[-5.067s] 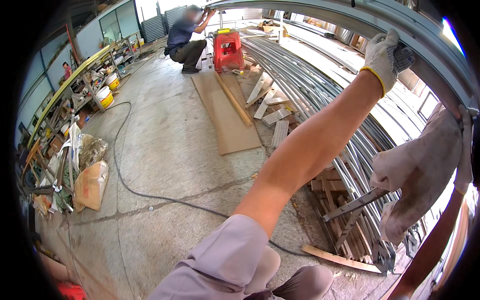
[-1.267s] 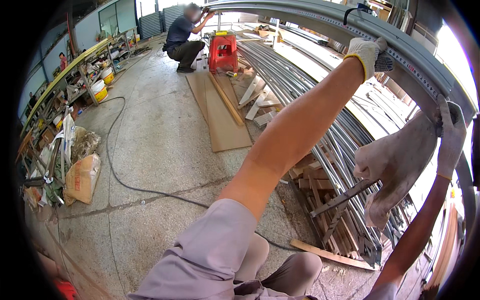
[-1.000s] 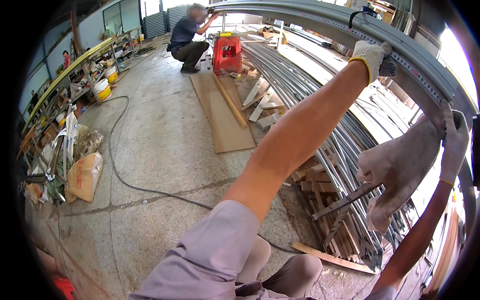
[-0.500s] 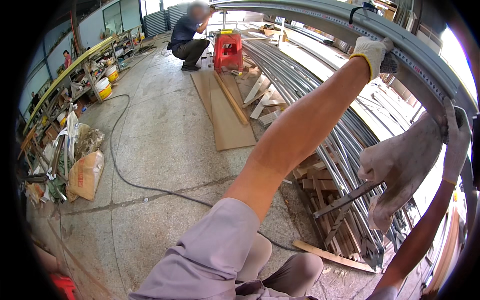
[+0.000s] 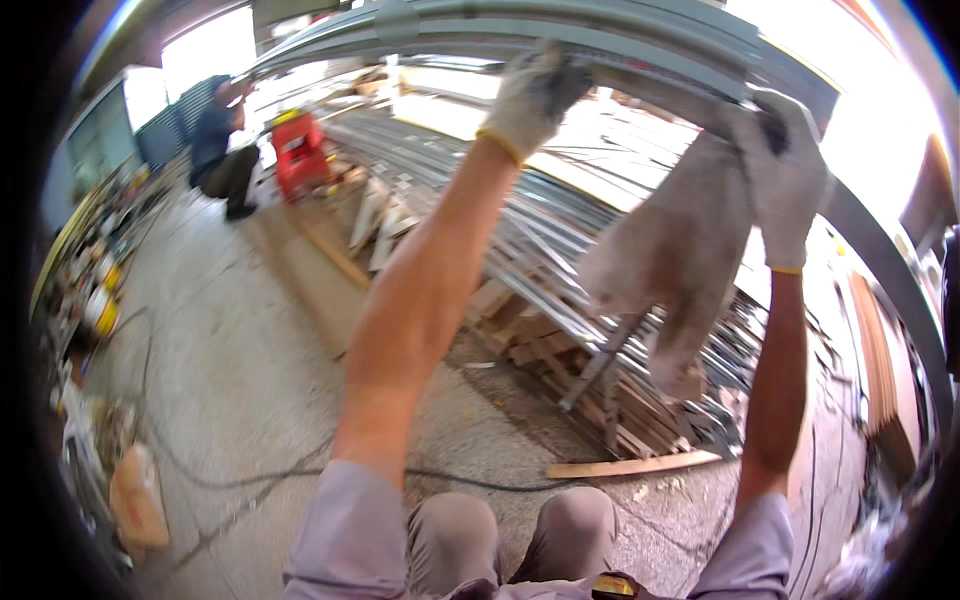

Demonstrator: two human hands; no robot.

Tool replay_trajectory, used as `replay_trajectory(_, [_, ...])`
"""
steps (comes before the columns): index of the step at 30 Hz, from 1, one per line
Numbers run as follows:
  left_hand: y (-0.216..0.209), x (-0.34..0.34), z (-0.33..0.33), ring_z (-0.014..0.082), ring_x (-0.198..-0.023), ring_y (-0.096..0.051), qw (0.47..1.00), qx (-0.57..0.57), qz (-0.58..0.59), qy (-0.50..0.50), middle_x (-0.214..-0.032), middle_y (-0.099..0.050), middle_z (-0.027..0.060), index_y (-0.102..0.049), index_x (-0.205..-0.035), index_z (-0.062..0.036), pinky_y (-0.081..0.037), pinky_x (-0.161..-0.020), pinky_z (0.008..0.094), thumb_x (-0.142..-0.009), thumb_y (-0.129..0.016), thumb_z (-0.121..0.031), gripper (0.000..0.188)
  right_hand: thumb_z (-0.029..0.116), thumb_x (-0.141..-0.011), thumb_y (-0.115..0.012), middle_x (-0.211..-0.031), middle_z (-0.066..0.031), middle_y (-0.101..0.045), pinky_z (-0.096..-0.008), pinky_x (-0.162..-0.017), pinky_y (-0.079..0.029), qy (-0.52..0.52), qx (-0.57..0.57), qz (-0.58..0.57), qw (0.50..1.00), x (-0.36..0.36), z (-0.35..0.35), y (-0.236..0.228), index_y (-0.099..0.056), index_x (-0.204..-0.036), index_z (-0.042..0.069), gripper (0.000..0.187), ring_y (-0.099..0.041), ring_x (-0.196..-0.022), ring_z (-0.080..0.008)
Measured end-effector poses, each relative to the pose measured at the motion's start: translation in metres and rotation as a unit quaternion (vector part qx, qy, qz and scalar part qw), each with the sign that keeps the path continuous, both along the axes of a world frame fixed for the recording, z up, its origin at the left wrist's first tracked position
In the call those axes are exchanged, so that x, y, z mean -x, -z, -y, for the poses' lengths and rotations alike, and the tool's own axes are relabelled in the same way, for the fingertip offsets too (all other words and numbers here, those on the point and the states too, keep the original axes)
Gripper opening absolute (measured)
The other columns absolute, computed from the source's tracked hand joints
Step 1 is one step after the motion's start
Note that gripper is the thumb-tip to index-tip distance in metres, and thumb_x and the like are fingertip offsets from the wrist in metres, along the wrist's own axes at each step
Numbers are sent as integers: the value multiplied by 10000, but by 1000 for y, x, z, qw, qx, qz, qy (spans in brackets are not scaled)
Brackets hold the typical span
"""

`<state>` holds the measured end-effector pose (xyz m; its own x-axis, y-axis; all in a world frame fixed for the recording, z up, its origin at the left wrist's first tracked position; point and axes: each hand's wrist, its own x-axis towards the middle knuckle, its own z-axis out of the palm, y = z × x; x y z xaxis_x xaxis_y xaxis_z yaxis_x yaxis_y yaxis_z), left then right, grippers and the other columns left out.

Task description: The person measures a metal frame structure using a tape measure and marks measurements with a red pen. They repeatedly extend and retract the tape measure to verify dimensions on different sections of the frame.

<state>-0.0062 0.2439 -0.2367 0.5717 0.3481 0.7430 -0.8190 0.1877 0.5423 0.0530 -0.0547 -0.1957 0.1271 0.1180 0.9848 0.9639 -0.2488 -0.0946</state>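
A long grey metal profile (image 5: 440, 28) runs across the top of the view. A measuring tape (image 5: 650, 68), blurred now, lies along its near face. My left hand (image 5: 530, 100), in a white knitted glove with a dark palm, is closed at the profile's lower edge, beside the tape. Farther right, my right hand (image 5: 790, 185), gloved the same way, grips around the profile's near end; its fingertips are partly hidden. A stained grey cloth (image 5: 680, 235) hangs below the profile beside this hand; I cannot tell whether the hand touches it.
Metal bars (image 5: 540, 225) lie under the profile above stacked wood scraps (image 5: 600, 370). Far left, a person (image 5: 215, 140) crouches by a red stool (image 5: 300, 155) at the profile's other end. A black cable (image 5: 460, 483) crosses the floor. A wooden strip (image 5: 640, 465) lies before my knees.
My view has swung to the right, so the scene appears farther left and blurred. Both hands stay at the profile, and the cloth still hangs beside my right hand.
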Motion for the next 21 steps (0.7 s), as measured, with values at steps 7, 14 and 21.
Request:
replay_trajectory(7, [10,-16,23,182,-909,-734,985,97,52,135,-976,-723,60,-661,-1103,-95,-657,-865,330,-1008,-666,-228,164,258,-869,-803,-948,-87,-783,-308,-772,-580,-21,18,-35,999,-2,15,7,-762,-1073,96,263,-763,-854,-188])
replay_trajectory(14, [4,-12,35,209,-995,-727,981,143,28,127,-1057,-714,82,-658,-1150,-84,-644,-950,355,-997,-665,-217,203,230,-873,-814,-939,-76,-792,-288,-777,-585,-27,6,23,999,-6,15,7,-773,-1048,82,233,-764,-853,-162])
replay_trajectory(21, [9,-39,16,263,-1025,-730,965,100,85,228,-1104,-725,91,-631,-1200,-69,-641,-950,399,-1031,-641,-224,230,224,-845,-813,-897,-77,-776,-296,-720,-586,-61,-48,63,995,-25,11,10,-758,-1016,117,208,-767,-800,-189])
